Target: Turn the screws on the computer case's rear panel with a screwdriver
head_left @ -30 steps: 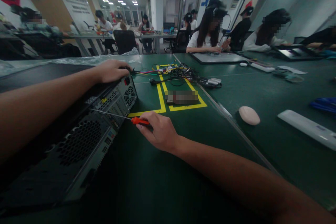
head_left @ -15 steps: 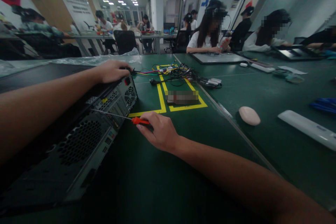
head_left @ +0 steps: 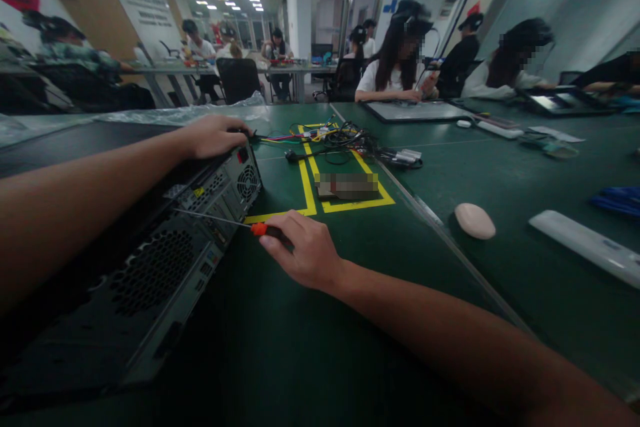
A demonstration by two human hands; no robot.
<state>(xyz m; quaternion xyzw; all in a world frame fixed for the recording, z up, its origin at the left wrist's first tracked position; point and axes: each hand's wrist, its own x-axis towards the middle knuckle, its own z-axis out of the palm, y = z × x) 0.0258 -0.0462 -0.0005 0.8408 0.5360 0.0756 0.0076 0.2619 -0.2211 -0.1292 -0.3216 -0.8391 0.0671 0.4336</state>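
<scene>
A black and grey desktop computer case (head_left: 165, 327) lies on the green table at the left, its rear panel with vents and ports facing me. My left hand (head_left: 217, 135) grips the case's upper edge near the far corner, fingers bent over it. In my right hand (head_left: 305, 250) is a screwdriver (head_left: 259, 229) with an orange and black handle, pinched between thumb and fingers. Its long thin shaft points left, and the tip meets the rear panel near the top edge, close to a yellow sticker (head_left: 199, 192). Whether a screw sits under the tip, I cannot tell.
Tangled cables (head_left: 350, 137) lie beyond the case, by yellow tape marks (head_left: 310, 197) and a blurred-out object (head_left: 347, 187). To the right are a pale rounded mouse (head_left: 475, 221) and a long white object (head_left: 590, 243). Several people work at tables behind.
The screwdriver handle has turned in my right fingers: more of its black part and less orange shows. My right hand shifts only slightly; my left hand and the case stay put.
</scene>
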